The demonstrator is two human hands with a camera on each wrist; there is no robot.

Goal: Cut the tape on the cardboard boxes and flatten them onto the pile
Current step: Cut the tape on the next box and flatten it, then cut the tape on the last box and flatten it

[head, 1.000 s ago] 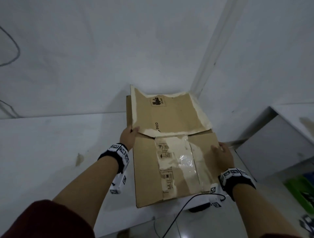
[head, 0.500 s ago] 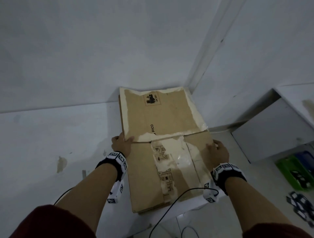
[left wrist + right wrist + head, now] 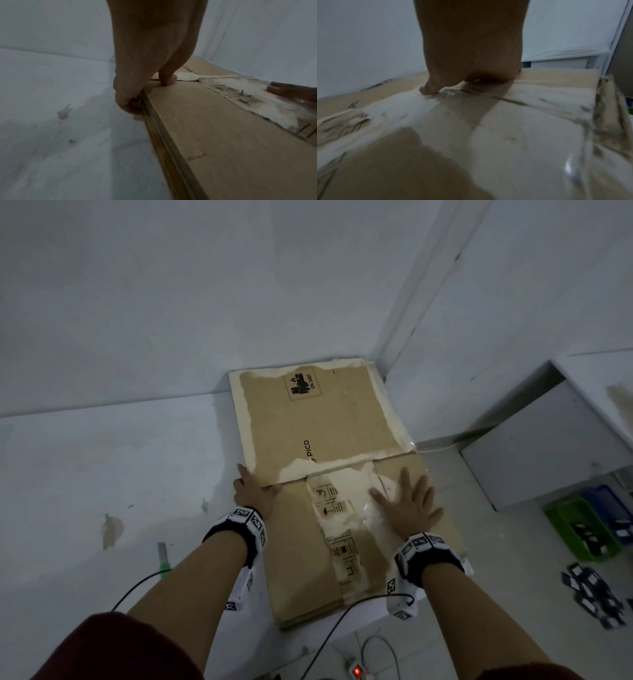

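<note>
A flattened brown cardboard box [image 3: 318,422] with torn white patches and a clear tape strip [image 3: 342,518] lies on a pile of cardboard sheets [image 3: 159,142] in the corner of a white table [image 3: 102,474]. My left hand [image 3: 256,487] grips the box's left edge at the flap seam. In the left wrist view that left hand [image 3: 142,88] has its thumb on top and its fingers curled down the side of the box [image 3: 223,135]. My right hand [image 3: 406,498] lies flat on the right half, fingers spread. In the right wrist view the right hand [image 3: 471,54] presses on the box [image 3: 436,162].
A grey and green tool [image 3: 163,556] lies on the table left of my left arm. Walls close the corner behind the pile. Right of it stand a white cabinet [image 3: 534,446] and green [image 3: 579,529] and blue [image 3: 606,505] bins. A power strip [image 3: 358,672] lies on the floor.
The box and its raised far flap have come down flat onto the pile. My right hand has moved from the right edge onto the top, fingers spread.
</note>
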